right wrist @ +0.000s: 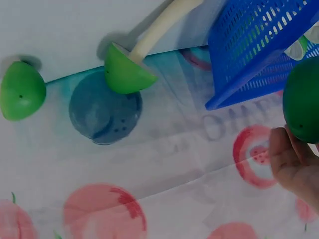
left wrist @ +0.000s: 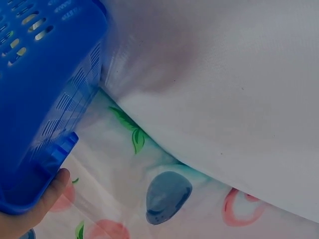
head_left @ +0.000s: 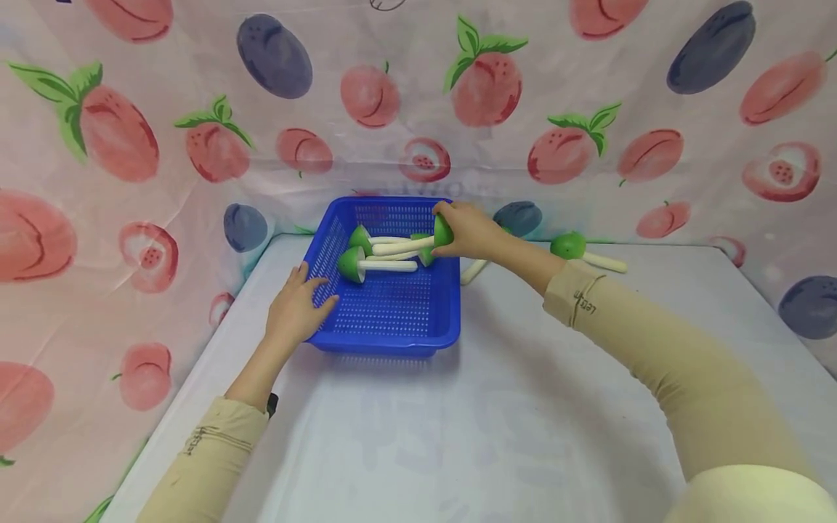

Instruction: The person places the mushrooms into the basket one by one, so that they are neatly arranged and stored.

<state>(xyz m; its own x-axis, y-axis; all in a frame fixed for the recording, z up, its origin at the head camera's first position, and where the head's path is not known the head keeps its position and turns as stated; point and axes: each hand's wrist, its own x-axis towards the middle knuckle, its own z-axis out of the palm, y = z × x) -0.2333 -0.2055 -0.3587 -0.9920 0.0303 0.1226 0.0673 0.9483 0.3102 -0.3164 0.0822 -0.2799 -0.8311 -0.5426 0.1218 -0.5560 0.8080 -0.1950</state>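
A blue perforated plastic basket (head_left: 386, 343) stands at the back of the table, and several toy mushrooms with green caps and cream stems (head_left: 390, 266) lie in its rear half. My left hand (head_left: 292, 309) grips the basket's left rim, thumb on the inner side; in the left wrist view a finger (left wrist: 59, 185) lies along the rim's outside. Over the right rear of the basket, my right hand (head_left: 467, 231) holds another toy mushroom by its green cap (head_left: 442, 226), its stem pointing left above the others. In the right wrist view, fingers (right wrist: 286, 154) lie against that cap (right wrist: 305, 102).
To the right of the basket, a green-capped mushroom (head_left: 567, 245) lies on the white table (head_left: 523, 407). One more mushroom (right wrist: 127, 72) lies nearer the basket, partly hidden behind my right hand in the head view. A fruit-printed cloth (head_left: 392, 160) hangs behind the table.
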